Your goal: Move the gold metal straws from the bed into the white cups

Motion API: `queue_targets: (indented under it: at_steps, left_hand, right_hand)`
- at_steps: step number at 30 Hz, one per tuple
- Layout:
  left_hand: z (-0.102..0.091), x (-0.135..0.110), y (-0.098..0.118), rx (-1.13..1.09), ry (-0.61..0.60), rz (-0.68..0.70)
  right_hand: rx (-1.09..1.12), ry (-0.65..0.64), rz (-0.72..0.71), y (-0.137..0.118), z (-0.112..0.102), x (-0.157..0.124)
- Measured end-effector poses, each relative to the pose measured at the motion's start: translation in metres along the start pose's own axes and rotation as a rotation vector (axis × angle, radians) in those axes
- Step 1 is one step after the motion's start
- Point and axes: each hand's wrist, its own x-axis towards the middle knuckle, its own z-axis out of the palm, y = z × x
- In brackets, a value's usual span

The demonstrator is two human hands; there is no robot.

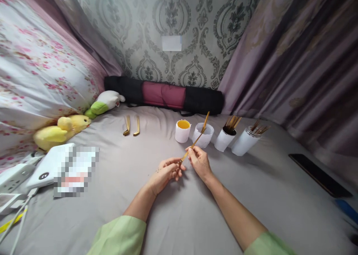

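Note:
A slim golden stick (185, 157) runs slantwise between my two hands, its far end in line with the second white cup. My left hand (167, 173) has its fingers closed around the stick's lower end, where a darker part is mostly hidden. Higher up, my right hand (200, 161) pinches the same stick between thumb and fingers. Just beyond the hands stands a white-wrapped cup (203, 140) with another golden stick (206, 120) leaning in it. To its left is a white cup (182, 135) with a yellow inside.
Two white-wrapped containers, a shorter one (222, 143) and a taller one (242, 145), hold thin brown sticks. Golden long-handled pieces (136, 126) lie at left. Plush toys (63, 130), a white device (50, 165), a black phone-like slab (319, 174) and a long bag (201, 98) surround the sheet.

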Motion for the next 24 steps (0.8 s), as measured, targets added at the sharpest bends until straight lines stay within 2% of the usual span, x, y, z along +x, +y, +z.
queue_targets:
  at_steps: [12, 24]
  left_hand:
    - [0.000, -0.001, 0.001, -0.025, 0.011, -0.020]
    - [0.001, -0.003, 0.003, -0.033, 0.006, -0.037]
  right_hand:
    - [0.061, 0.030, 0.050, -0.011, -0.013, 0.009]
    - [0.134, 0.131, 0.060, -0.023, -0.029, 0.025]
